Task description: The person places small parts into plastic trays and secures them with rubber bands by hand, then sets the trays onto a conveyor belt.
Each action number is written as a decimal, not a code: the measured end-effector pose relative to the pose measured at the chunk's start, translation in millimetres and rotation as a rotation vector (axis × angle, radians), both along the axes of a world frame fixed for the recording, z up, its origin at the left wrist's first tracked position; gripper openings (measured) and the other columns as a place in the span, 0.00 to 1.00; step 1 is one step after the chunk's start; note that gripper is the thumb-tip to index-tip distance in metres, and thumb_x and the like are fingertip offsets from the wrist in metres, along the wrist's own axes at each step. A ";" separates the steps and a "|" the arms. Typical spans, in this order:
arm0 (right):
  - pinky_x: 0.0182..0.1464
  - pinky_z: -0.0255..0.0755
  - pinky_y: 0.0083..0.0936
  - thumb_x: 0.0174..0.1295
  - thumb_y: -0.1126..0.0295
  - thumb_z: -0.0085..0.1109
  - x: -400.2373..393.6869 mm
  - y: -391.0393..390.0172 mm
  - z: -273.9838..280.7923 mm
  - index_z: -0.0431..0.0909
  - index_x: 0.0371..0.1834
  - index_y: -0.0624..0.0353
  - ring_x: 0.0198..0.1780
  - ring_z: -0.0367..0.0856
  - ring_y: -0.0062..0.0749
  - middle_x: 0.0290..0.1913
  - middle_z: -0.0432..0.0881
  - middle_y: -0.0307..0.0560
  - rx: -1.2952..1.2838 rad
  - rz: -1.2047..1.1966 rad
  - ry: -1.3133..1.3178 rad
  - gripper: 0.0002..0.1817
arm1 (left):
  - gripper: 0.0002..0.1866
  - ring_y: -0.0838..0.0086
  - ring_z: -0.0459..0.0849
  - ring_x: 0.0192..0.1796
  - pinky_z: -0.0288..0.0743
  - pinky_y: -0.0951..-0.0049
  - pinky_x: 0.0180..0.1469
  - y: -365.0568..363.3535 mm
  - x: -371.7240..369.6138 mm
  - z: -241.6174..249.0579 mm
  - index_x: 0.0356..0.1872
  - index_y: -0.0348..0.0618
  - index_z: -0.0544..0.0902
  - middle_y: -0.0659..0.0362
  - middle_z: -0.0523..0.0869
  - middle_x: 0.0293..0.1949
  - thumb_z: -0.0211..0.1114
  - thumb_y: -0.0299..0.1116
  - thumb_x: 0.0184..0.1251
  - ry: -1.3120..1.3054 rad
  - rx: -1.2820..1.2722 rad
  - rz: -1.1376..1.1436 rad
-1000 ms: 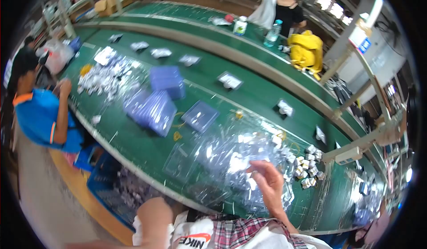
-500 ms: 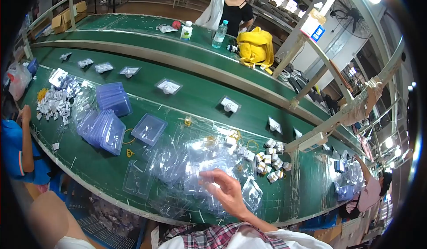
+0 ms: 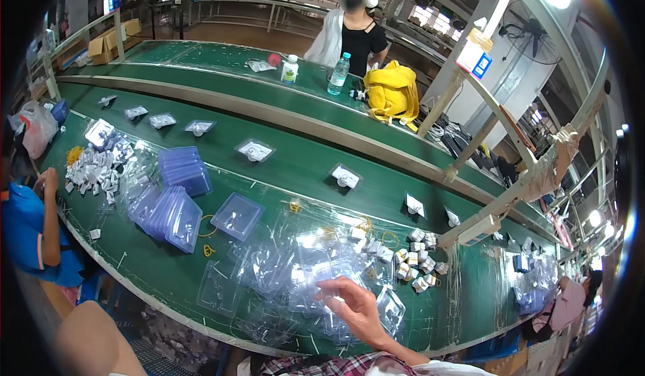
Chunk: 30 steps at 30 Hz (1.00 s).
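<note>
Green counter [image 3: 269, 168] carries a heap of clear blister shells [image 3: 295, 268] at its near edge, in front of the person. Blue tray stacks [image 3: 171, 201] lie to its left, small white parts [image 3: 420, 258] to its right. Right hand [image 3: 356, 305] over heap, fingers spread, pinching nothing. Left hand out of view.

Clear plastic trays [image 3: 316, 268] lie under the right hand [image 3: 356, 309]; green belt [image 3: 295, 161] beyond (blue lids [image 3: 181, 168] far left).
</note>
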State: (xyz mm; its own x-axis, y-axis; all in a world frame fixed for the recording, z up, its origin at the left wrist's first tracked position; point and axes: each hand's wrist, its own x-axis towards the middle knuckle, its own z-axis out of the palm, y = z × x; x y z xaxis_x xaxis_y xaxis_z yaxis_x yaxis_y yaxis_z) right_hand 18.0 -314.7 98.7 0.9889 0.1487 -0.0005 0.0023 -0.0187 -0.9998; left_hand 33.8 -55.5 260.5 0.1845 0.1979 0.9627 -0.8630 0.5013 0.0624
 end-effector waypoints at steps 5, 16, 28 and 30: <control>0.50 0.72 0.23 0.64 0.76 0.57 -3.3 -1.3 3.6 0.75 0.57 0.69 0.50 0.79 0.29 0.48 0.78 0.47 -0.028 -0.010 -0.006 0.18 | 0.14 0.72 0.78 0.50 0.71 0.71 0.58 11.1 6.5 6.5 0.48 0.39 0.80 0.55 0.81 0.46 0.55 0.36 0.69 0.030 0.054 0.146; 0.53 0.72 0.26 0.66 0.76 0.57 -3.3 -5.4 -14.3 0.76 0.57 0.66 0.51 0.80 0.30 0.52 0.79 0.49 -0.022 0.001 0.007 0.17 | 0.14 0.71 0.78 0.51 0.71 0.70 0.59 56.2 48.7 35.7 0.48 0.37 0.79 0.54 0.81 0.47 0.55 0.35 0.68 0.214 0.406 0.905; 0.51 0.73 0.25 0.65 0.73 0.57 4.5 -3.4 -4.1 0.76 0.58 0.62 0.44 0.79 0.25 0.42 0.80 0.43 -0.069 0.054 -0.085 0.17 | 0.15 0.69 0.78 0.53 0.71 0.69 0.60 46.6 72.3 40.2 0.49 0.35 0.79 0.53 0.81 0.48 0.54 0.33 0.68 0.246 0.563 0.951; 0.51 0.73 0.25 0.66 0.72 0.57 1.4 -1.1 -5.5 0.77 0.57 0.61 0.44 0.79 0.25 0.42 0.80 0.43 -0.053 0.041 -0.082 0.17 | 0.15 0.69 0.78 0.53 0.71 0.68 0.60 43.5 71.8 40.8 0.49 0.35 0.79 0.53 0.81 0.48 0.54 0.33 0.68 0.234 0.568 0.940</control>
